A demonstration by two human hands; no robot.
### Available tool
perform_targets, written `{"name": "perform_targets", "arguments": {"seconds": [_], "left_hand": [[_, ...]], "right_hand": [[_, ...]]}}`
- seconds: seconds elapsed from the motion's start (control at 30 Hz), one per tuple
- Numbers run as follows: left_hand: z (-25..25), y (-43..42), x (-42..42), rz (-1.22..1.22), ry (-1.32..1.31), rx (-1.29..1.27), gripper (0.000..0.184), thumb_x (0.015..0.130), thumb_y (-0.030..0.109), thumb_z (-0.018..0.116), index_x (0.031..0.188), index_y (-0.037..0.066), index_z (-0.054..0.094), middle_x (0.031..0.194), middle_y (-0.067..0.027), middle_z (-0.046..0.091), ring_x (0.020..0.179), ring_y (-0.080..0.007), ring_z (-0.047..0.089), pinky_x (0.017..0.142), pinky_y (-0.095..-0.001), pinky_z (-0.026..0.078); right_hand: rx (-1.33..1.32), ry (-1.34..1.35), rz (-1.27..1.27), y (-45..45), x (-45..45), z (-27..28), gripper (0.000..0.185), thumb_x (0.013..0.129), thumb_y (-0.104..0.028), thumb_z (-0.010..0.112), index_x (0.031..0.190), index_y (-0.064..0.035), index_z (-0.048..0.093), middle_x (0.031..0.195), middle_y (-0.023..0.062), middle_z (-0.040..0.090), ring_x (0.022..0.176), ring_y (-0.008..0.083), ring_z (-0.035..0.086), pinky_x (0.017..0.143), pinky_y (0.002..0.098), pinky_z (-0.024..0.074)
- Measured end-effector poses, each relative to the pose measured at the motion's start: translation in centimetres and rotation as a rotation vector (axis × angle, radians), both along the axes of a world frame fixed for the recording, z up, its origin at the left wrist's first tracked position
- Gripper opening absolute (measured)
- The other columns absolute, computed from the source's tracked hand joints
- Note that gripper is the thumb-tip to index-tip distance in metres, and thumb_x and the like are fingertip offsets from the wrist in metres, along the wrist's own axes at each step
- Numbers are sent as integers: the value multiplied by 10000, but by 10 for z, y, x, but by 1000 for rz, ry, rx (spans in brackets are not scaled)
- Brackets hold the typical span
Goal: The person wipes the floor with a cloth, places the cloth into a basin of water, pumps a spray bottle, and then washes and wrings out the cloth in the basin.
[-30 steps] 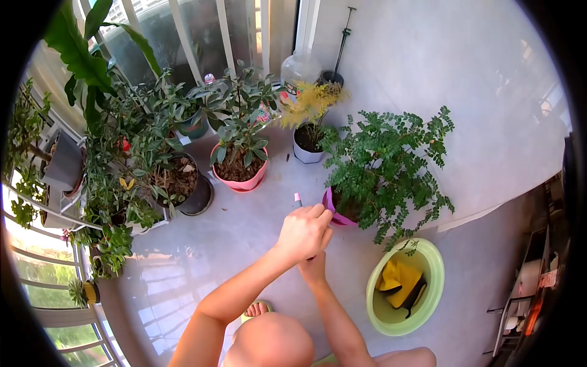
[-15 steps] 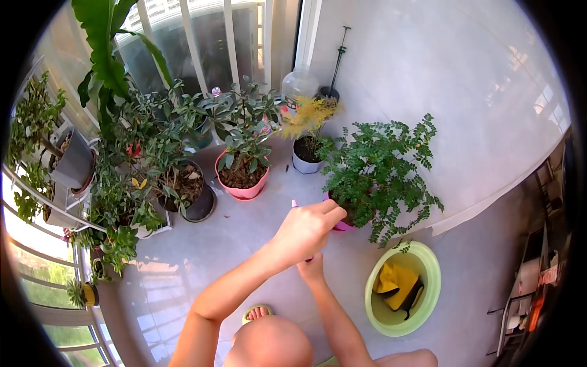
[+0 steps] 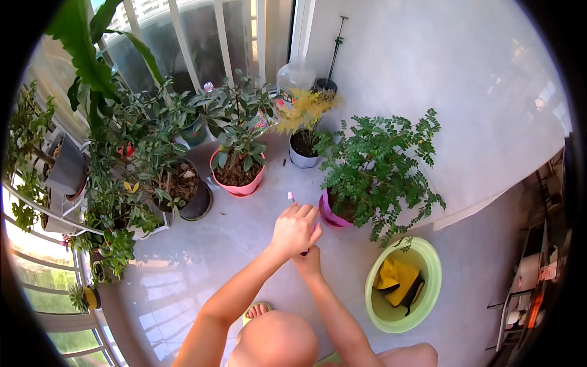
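My left hand (image 3: 296,229) is closed around a slim stick with a pink tip (image 3: 290,196), which pokes out above my knuckles. Just below it, my right hand (image 3: 308,263) is curled near the stick's dark lower end, fingers mostly hidden behind the left hand; whether it grips the stick is unclear. Beyond my hands, slightly to the right, stands a bushy green plant (image 3: 382,174) in a purple pot (image 3: 331,212). A pale green basin (image 3: 433,275) with yellow-and-black gloves (image 3: 400,281) inside sits to the right of my right forearm.
Along the railing stand a pink pot (image 3: 240,185) with a leafy plant, a dark pot (image 3: 199,205) and a white pot (image 3: 304,160) with yellowing foliage. A plant rack (image 3: 79,226) is at left, a clear plastic bottle (image 3: 295,78) at the back, a shelf (image 3: 520,296) at right.
Both hands have drawn back slightly, down and away from the purple pot. The left hand has turned, and more of the pink-tipped stick shows.
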State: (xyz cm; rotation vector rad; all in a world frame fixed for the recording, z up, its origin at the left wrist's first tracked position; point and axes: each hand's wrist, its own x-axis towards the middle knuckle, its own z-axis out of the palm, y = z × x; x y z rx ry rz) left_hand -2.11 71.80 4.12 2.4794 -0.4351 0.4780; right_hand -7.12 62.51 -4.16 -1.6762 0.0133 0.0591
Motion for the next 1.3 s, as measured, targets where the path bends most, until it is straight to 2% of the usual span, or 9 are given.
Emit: {"name": "perform_targets", "arguments": {"seconds": [0.17,0.23,0.3,0.33,0.4,0.5,0.77,0.8,1.3], "left_hand": [[5,1,-17,-123,-140,-153,437,798,226,572,1189,31,543,1176,-148,559,1135,-326,506,1009,-431,362],[-13,5,-39,-160,-153,-283,506,808,236,570,1265,32,498,1260,-164,517,1207,-339,451,1037,-431,330],[-65,11,-66,48,42,-605,592,838,252,560,1362,31,398,1359,-189,430,1265,-356,393,1045,-428,322],[-86,14,-79,42,56,-606,592,838,252,560,1362,31,398,1359,-189,430,1265,-356,393,1045,-428,322],[-119,15,-101,-29,606,-873,649,858,268,560,1405,12,322,1382,-214,396,1306,-365,339,1067,-439,297],[-142,6,-119,-288,585,-644,780,839,298,619,1444,7,223,1391,-242,372,1297,-367,359,1085,-424,284],[-154,-31,-108,-241,590,-721,1215,581,397,848,1452,-26,115,1361,-285,373,1264,-399,395,1059,-435,334],[-154,-33,-104,-227,551,-681,1259,540,400,868,1449,-34,114,1353,-285,380,1259,-403,398,1048,-443,347],[-146,-43,-92,-162,620,-559,1156,551,388,838,1461,75,196,1285,-245,463,1167,-401,481,965,-462,426]], "right_hand": [[65,-62,-3,-11,-8,-35,204,807,-184,655,750,-8,568,602,3,540,548,79,503,478,276,383],[149,67,-29,-16,-23,6,212,828,-200,638,738,-29,553,583,4,519,511,85,483,469,277,379],[235,212,-53,-23,-33,22,224,849,-217,622,725,-51,537,563,5,498,475,91,464,459,278,375],[311,268,-76,-32,-39,21,274,881,-277,580,726,-61,520,546,8,479,450,98,439,451,279,365],[596,406,-203,-39,-53,21,354,940,-384,487,769,-73,496,540,9,464,404,99,402,410,257,332],[610,402,-247,-51,-61,32,407,952,-418,415,769,-62,491,513,17,436,406,118,407,412,272,329],[713,442,-313,-77,-40,45,415,912,-463,415,747,-86,462,492,32,408,397,144,380,415,289,320],[667,461,-301,-80,-34,44,456,872,-547,443,742,-111,480,499,8,391,404,128,375,427,283,315],[666,541,-355,-97,-7,44,408,872,-500,489,752,-110,469,541,-11,382,431,111,356,440,263,301]]}}
